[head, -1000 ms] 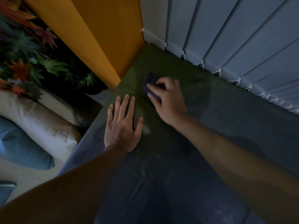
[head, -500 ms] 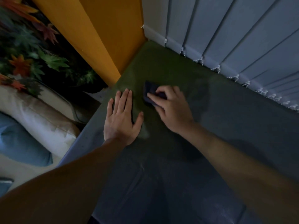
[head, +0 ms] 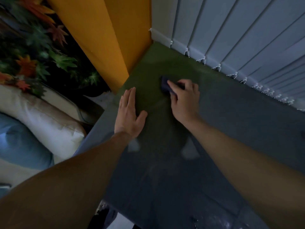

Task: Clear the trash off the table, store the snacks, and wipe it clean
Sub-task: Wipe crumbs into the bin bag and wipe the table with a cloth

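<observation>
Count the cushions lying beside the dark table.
2: a cream fabric cushion left of the table, and a rounded blue fabric cushion against it at the picture's left edge. More may lie out of view.

Flat grey-green tabletop, centre of frame: smooth, slight sheen, pale smeared reflections at lower centre. Small dark navy wiping cloth, upper centre: soft, matt, weave too blurred to resolve. Pale grey vertical blind slats, upper right: smooth, matt; cream cloth cushion, left edge: matt, creased.
</observation>
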### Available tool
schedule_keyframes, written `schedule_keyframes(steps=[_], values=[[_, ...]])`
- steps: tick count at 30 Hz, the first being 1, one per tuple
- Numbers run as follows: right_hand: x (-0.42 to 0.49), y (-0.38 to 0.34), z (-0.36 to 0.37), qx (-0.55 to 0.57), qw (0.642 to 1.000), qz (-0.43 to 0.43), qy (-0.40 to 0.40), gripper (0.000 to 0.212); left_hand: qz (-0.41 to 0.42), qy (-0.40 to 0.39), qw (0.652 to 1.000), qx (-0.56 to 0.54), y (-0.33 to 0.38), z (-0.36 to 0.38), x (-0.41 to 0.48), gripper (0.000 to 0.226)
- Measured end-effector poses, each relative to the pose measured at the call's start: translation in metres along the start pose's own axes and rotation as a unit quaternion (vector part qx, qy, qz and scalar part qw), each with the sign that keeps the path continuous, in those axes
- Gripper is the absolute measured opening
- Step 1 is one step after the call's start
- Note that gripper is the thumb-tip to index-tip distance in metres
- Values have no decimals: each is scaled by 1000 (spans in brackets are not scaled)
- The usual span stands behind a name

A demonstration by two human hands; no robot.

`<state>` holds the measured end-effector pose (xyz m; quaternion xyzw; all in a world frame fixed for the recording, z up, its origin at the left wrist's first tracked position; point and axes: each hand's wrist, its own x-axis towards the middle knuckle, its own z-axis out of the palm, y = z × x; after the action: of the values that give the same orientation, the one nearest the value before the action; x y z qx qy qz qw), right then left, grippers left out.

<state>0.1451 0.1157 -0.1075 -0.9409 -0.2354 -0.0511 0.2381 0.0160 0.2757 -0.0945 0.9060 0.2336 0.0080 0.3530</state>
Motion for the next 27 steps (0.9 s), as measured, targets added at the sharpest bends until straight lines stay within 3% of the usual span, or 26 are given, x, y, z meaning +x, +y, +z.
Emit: schedule_keyframes(steps=[2,3,5,8,10,13,15,19,21,25,27], values=[[-9,-25,5,17,998,57,7,38,-4,5,1000,-8,-6,-8,-10,78],[-20,-40,9,28,999,43,3,37,12,17,999,32,-14,-13,-18,73],[-46,-60,16,54,996,-63,-41,38,42,43,990,124,-36,-21,-42,66],[-55,-66,22,67,976,-185,-92,38,12,60,979,196,-73,-36,-80,65],[-38,-68,26,62,988,-133,-45,37,-32,58,975,212,-94,-46,-103,66],[-22,-88,34,34,999,12,-8,36,-90,67,971,210,-113,-53,-124,67],[-35,-111,41,35,999,23,-1,36,-114,71,970,204,-117,-55,-131,67],[-87,-134,50,79,975,-191,-81,37,-70,29,976,202,-129,-64,-142,65],[-84,-136,50,79,960,-247,-104,36,-58,30,976,208,-133,-67,-145,63],[-59,-151,56,42,995,-82,-45,36,-60,49,974,215,-130,-67,-141,62],[-74,-167,58,48,997,-55,-37,37,-57,46,974,216,-131,-68,-143,63]])
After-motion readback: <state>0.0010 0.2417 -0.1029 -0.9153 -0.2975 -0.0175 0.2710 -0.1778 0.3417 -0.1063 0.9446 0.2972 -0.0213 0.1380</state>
